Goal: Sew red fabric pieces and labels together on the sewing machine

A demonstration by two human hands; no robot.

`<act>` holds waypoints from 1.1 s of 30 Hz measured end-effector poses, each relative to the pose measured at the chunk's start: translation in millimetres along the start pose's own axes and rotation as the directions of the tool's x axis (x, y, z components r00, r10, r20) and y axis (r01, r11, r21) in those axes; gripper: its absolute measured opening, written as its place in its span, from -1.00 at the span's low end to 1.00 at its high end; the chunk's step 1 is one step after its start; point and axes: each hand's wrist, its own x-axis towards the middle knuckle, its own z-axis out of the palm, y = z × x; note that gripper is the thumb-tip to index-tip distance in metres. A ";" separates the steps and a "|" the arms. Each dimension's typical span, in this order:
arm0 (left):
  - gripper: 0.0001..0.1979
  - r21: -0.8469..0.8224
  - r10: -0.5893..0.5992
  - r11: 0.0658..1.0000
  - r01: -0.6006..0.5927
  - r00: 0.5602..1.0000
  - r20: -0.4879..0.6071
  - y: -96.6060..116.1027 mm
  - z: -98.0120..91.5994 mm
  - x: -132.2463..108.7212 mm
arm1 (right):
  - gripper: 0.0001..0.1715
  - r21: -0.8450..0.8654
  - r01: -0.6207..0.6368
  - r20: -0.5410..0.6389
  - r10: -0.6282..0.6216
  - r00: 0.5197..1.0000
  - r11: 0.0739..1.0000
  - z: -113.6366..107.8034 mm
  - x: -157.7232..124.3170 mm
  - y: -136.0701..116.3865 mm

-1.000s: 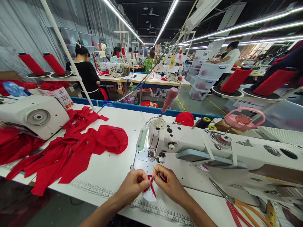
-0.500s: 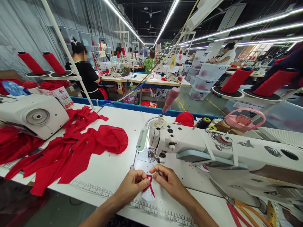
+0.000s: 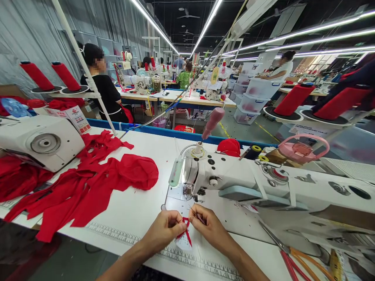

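Note:
My left hand [image 3: 164, 230] and my right hand [image 3: 209, 228] pinch a small white fabric piece with red trim [image 3: 184, 237] between them, just above the white table's front edge. The right fingers also grip a thin dark tool, too small to identify. Directly behind the hands stands a white sewing machine [image 3: 249, 183], its needle area [image 3: 191, 191] a short way beyond my fingertips.
A heap of red fabric pieces [image 3: 88, 183] lies to the left beside another white machine [image 3: 41, 142]. Orange-handled scissors [image 3: 290, 253] lie at the right. Red thread cones [image 3: 293, 97] stand on racks. A pink container [image 3: 301, 148] sits behind the machine. Other people work at far tables.
My hands have barely shifted, still working the small piece. The person in black at the back left has turned their head.

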 end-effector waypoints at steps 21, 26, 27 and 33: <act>-0.53 -0.038 0.055 0.998 -0.053 0.997 0.051 -2.0 -4.5 -0.6 | -0.70 0.056 0.012 0.038 -0.014 0.999 0.998 -4.2 -1.8 0.1; -0.51 -0.033 0.060 0.998 -0.058 0.997 0.058 -1.3 -2.7 -1.1 | -0.71 0.031 -0.005 0.071 0.003 0.997 1.000 -1.8 -0.7 5.6; -0.51 -0.025 0.059 0.998 -0.057 0.996 0.061 -0.7 -2.3 -0.9 | -0.72 0.023 -0.009 0.070 0.008 0.998 1.000 -0.5 -0.4 6.1; -0.64 0.127 0.036 0.991 -0.040 0.999 0.034 3.0 -3.0 0.7 | -0.74 -0.032 -0.050 0.009 0.050 0.999 0.998 6.9 1.5 5.0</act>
